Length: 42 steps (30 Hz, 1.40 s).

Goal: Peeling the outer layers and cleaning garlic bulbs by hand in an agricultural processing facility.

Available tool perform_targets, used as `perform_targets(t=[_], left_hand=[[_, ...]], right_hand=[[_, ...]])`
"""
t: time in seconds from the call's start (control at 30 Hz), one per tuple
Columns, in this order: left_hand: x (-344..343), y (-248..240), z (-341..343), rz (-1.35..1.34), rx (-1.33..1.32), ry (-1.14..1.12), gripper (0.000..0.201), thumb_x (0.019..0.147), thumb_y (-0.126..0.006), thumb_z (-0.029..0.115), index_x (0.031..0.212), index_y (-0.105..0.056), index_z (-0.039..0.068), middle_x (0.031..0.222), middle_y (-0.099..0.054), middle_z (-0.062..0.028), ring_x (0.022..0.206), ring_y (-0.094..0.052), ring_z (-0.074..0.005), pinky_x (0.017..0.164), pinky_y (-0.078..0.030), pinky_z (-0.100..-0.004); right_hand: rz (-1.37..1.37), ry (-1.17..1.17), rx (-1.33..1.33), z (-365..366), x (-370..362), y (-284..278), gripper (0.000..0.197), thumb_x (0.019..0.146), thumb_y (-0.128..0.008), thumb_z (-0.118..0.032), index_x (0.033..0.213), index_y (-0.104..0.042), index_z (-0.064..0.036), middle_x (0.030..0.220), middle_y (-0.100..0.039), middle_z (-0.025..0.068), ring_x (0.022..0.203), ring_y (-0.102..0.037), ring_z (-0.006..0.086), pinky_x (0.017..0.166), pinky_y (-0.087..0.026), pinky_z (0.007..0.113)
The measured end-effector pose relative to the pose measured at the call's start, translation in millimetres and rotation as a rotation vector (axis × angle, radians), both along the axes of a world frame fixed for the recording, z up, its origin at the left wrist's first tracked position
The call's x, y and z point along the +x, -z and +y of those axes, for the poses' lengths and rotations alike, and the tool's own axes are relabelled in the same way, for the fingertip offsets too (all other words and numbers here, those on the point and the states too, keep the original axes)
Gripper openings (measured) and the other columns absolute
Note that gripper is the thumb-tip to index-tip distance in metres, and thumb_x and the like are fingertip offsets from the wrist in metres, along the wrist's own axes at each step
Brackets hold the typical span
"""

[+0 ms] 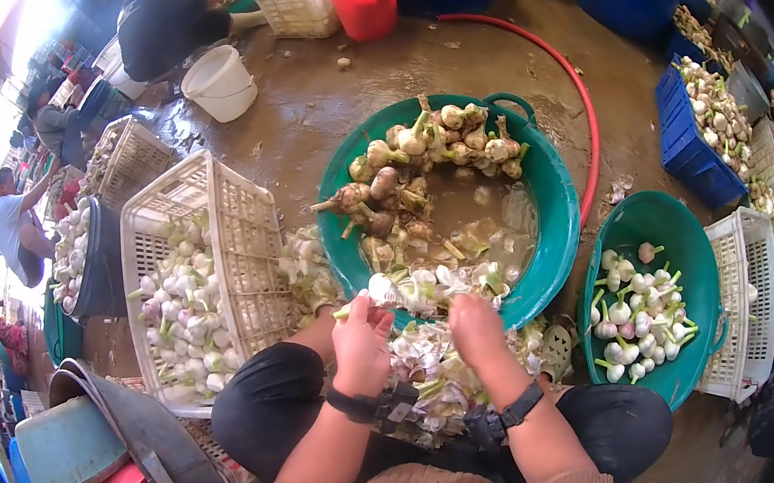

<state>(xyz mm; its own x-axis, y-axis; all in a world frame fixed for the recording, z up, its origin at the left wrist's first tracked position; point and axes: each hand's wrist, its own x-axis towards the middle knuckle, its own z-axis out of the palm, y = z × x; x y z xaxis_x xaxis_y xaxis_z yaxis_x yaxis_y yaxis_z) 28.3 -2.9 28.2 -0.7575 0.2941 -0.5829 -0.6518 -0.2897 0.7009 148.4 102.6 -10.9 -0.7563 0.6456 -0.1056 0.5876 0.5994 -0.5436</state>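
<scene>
My left hand (361, 351) grips a white garlic bulb (384, 289) over the near rim of a round green tub (552, 260); its green stem sticks out to the left of my fingers. My right hand (480, 332) is closed just to the right, and whatever it holds is hidden. Inside the tub, brownish unpeeled garlic bulbs (384, 182) are heaped at the back and left, with murky water in the middle. Loose garlic skins (435, 366) pile up below my hands, between my knees.
A white crate (242, 254) of peeled garlic stands at left, and a green basin (617, 230) with more bulbs at right. Beyond are a red hose (592, 122), a white bucket (221, 84), a red bucket (366, 5) and a blue crate (688, 152). Other people sit at far left.
</scene>
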Motion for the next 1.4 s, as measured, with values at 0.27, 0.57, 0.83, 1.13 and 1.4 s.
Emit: perform_targets(t=[0.27, 0.57, 0.83, 1.13, 1.4], left_hand=[[2, 2, 1, 0.093, -0.089, 0.174, 0.009, 0.083, -0.057, 0.012, 0.082, -0.05, 0.007, 0.063, -0.051, -0.0012, 0.052, -0.05, -0.0105, 0.045, -0.046, -0.0216], [-15, 10, -11, -0.672, 0.374, 0.307, 0.011, 0.085, -0.049, 0.015, 0.079, -0.05, 0.006, 0.067, -0.051, 0.0008, 0.052, -0.044, -0.0055, 0.042, -0.039, -0.0166], [2, -40, -10, 0.247, 0.246, 0.409, 0.016, 0.08, -0.057, -0.002, 0.072, -0.046, 0.008, 0.074, -0.051, -0.0013, 0.061, -0.047, -0.0085, 0.054, -0.04, -0.0197], [-37, -102, -41, 0.903, -0.062, 0.721, 0.018, 0.072, -0.064, -0.004, 0.068, -0.049, 0.004, 0.073, -0.052, -0.0027, 0.067, -0.048, -0.0073, 0.059, -0.039, -0.0222], [-177, -163, -148, 1.265, -1.229, 0.745, 0.04, 0.064, -0.074, 0.013, 0.095, -0.051, 0.002, 0.088, -0.054, -0.0127, 0.082, -0.055, -0.022, 0.072, -0.046, -0.0326]], right_hand=[[0.615, -0.121, -0.17, -10, -32, -68, 0.016, 0.074, -0.057, -0.008, 0.089, -0.059, -0.0019, 0.087, -0.057, 0.0108, 0.082, -0.055, 0.0295, 0.071, -0.047, 0.037], [0.24, -0.085, 0.446, 21, 27, -30, 0.02, 0.076, -0.054, -0.007, 0.093, -0.063, -0.0021, 0.089, -0.06, 0.0114, 0.086, -0.057, 0.0272, 0.074, -0.047, 0.035], [0.708, 0.036, -0.317, -17, 8, -99, 0.017, 0.08, -0.058, -0.012, 0.089, -0.064, 0.0011, 0.08, -0.062, 0.017, 0.07, -0.06, 0.0309, 0.063, -0.047, 0.034], [0.648, -0.096, -0.488, -10, -23, -128, 0.012, 0.074, -0.059, -0.013, 0.076, -0.062, -0.0008, 0.067, -0.058, 0.0166, 0.058, -0.057, 0.0284, 0.055, -0.044, 0.035], [0.425, 0.083, -0.217, 91, -57, 21, 0.016, 0.074, -0.05, -0.01, 0.085, -0.061, -0.0057, 0.078, -0.061, 0.0175, 0.073, -0.059, 0.0337, 0.065, -0.047, 0.039]])
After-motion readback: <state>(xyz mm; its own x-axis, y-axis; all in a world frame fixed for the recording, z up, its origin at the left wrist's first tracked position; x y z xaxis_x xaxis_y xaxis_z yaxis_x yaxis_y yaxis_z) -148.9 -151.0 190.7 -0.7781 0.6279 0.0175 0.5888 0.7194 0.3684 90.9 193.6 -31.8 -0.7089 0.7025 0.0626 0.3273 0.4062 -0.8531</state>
